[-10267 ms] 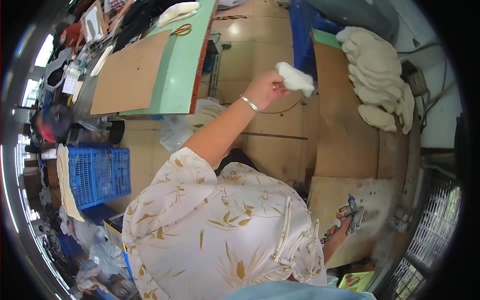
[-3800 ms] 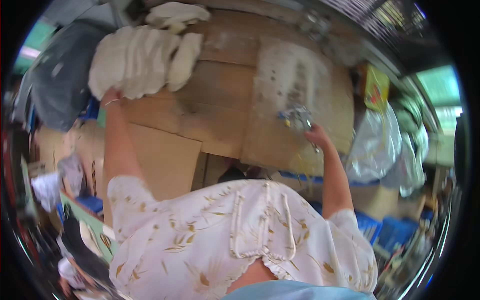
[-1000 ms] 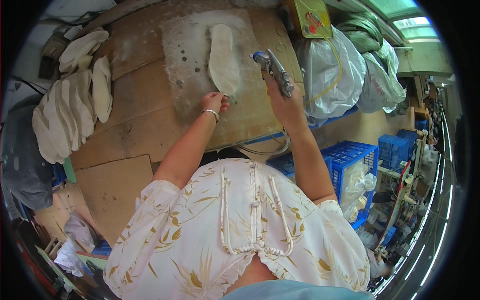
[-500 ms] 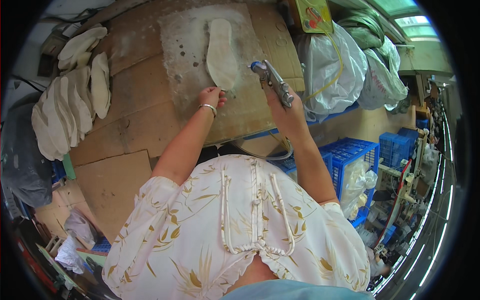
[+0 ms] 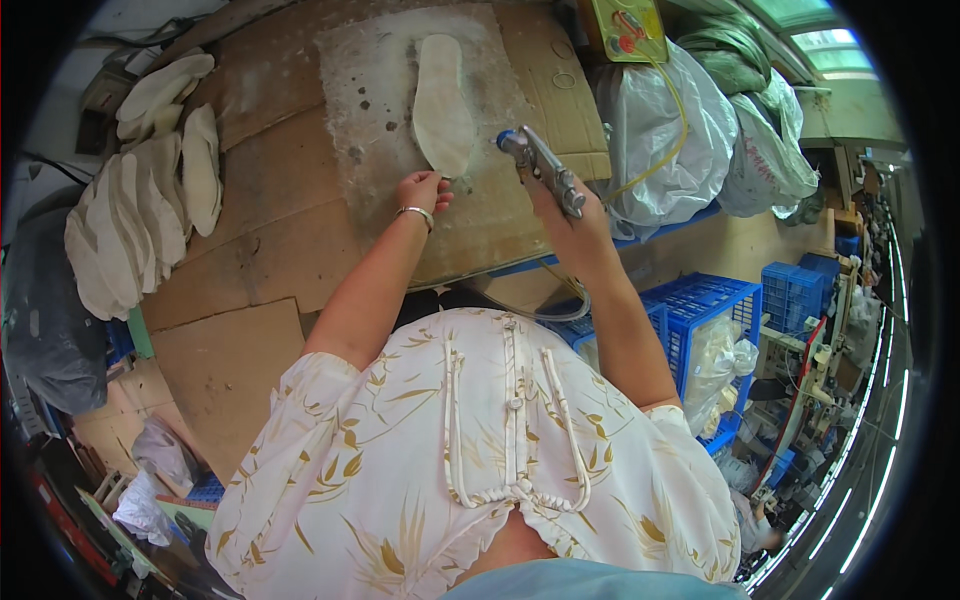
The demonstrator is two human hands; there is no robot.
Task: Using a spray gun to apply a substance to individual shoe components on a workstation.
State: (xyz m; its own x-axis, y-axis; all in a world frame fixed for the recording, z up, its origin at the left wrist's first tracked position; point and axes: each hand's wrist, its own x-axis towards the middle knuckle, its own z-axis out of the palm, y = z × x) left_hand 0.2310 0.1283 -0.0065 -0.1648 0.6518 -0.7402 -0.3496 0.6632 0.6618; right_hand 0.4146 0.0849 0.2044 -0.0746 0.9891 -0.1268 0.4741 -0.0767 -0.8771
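A pale, foot-shaped insole (image 5: 443,110) lies lengthwise on a whitish, stained sheet (image 5: 375,100) on the worktable. My left hand (image 5: 424,192), with a bracelet at the wrist, is closed in a pinch at the insole's near end. To the right, my right hand (image 5: 580,220) grips a metal spray gun (image 5: 548,168) with a blue part at its front. The gun is held apart from the insole, its front toward it. My right palm hides part of the handle.
Several pale insoles (image 5: 130,215) lie overlapping at the table's left. Brown cardboard (image 5: 270,190) covers the tabletop. A yellow tray (image 5: 628,35) with a thin hose sits at the far right, beside white plastic bags (image 5: 665,140). Blue crates (image 5: 715,300) stand below on the right.
The front of the spray gun has shifted slightly toward me and to the left. My left hand stays in place at the insole's near end.
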